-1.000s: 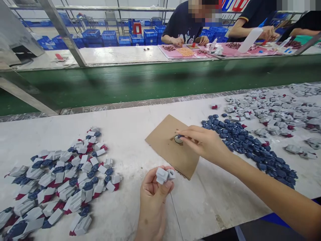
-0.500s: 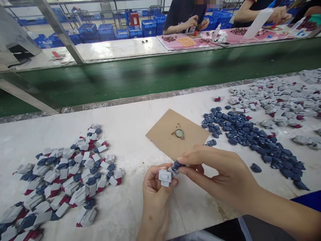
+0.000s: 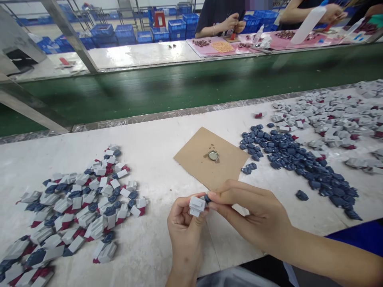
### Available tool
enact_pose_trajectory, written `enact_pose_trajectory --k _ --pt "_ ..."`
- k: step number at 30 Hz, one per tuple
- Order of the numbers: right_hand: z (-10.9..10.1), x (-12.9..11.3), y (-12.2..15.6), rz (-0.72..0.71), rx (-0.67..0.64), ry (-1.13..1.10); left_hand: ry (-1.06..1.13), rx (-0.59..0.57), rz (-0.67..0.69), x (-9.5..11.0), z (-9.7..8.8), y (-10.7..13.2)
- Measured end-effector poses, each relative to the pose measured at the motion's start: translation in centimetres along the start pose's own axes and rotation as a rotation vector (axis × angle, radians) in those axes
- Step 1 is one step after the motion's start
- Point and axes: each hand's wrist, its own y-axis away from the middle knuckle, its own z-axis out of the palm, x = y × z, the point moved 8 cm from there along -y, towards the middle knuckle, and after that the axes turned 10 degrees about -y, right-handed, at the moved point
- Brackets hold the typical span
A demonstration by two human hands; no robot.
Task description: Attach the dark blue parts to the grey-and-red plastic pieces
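My left hand [image 3: 186, 229] is closed round a small light-grey plastic part [image 3: 197, 206] with a stepped, blocky shape. From the right, my right hand [image 3: 254, 209] pinches a small dark-blue plastic piece [image 3: 207, 198] between thumb and fingertips. The blue piece touches the grey part's right end; the fingers cover much of it, and how the two fit together is hidden. Just beyond my hands, a brown cardboard sheet [image 3: 191, 155] lies on the table, bearing a bottle-cap-like metal disc [image 3: 213, 156] with wet spots round it.
Grey, red and blue assembled parts [image 3: 95, 207] are heaped at left. Loose blue pieces [image 3: 287, 151] lie right, with grey-and-red parts [image 3: 332, 115] behind them. A green conveyor belt [image 3: 167, 89] runs beyond the table [image 3: 155, 151]; across it, co-workers' hands [image 3: 235, 23] handle small parts.
My right hand has shifted slightly left, bringing the blue piece closer against the grey part. My left hand has stayed nearly in place. The whole view has moved a little.
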Motion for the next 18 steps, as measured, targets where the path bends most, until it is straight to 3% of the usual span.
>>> enact_pose_trajectory --k 6,9,11,14,16,18 --pt "0.1 2.0 0.4 0.036 -0.014 0.039 -0.046 -0.023 -0.044 -0.6 -0.2 -0.6" --pt "-0.8 1.3 1.0 -0.008 -0.051 0.089 -0.070 -0.064 -0.064 -0.5 0.7 -0.5" --pt "-2.7 0.1 1.4 -0.062 -0.021 0.169 -0.089 -0.091 -0.071 -0.3 1.6 -0.2" --pt "-8.5 -0.4 2.2 -0.079 0.150 0.359 -0.212 -0.073 -0.035 0.3 1.9 0.2" --pt "-14.0 0.9 3.2 -0.024 0.266 0.572 -0.444 0.030 0.072 1.7 0.3 0.3" --pt "-20.5 3.5 4.6 0.085 0.364 0.816 -0.791 0.194 0.270 4.1 -2.3 0.1"
